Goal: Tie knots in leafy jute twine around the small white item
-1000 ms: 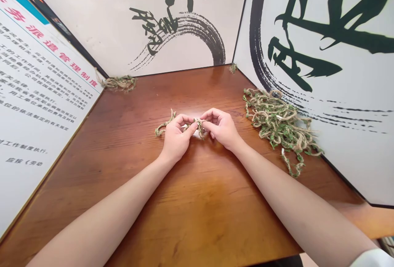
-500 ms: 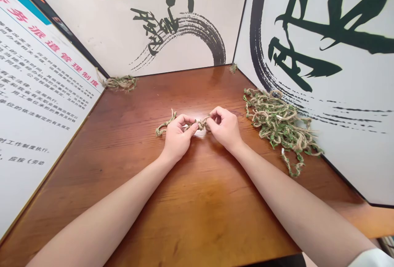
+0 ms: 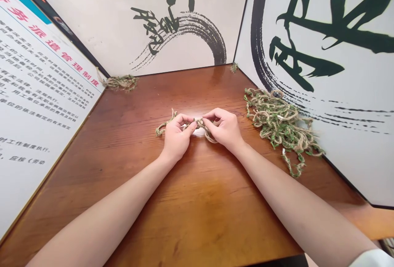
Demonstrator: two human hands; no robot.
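Between my two hands runs a length of brown twine with small green leaves, a leafy twine garland (image 3: 199, 123). My left hand (image 3: 179, 134) pinches it with thumb and fingers, and a loose end trails out on the far left side of that hand. Fingertips of my right hand (image 3: 224, 126) are closed on the garland a short way to the right. A loop of plain twine hangs below the right fingertips. The exact knotting at the fingertips is too small to make out.
A tangled heap of similar leafy twine (image 3: 277, 119) lies on the right of the wooden table (image 3: 197, 201). A smaller bundle (image 3: 120, 82) is at the back left corner, a small tuft (image 3: 234, 67) at the back. Upright printed panels (image 3: 184, 49) border the table.
My right fingers have moved slightly left, close to the left fingertips. A loop of twine now hangs below my right hand. The left hand is almost unchanged.
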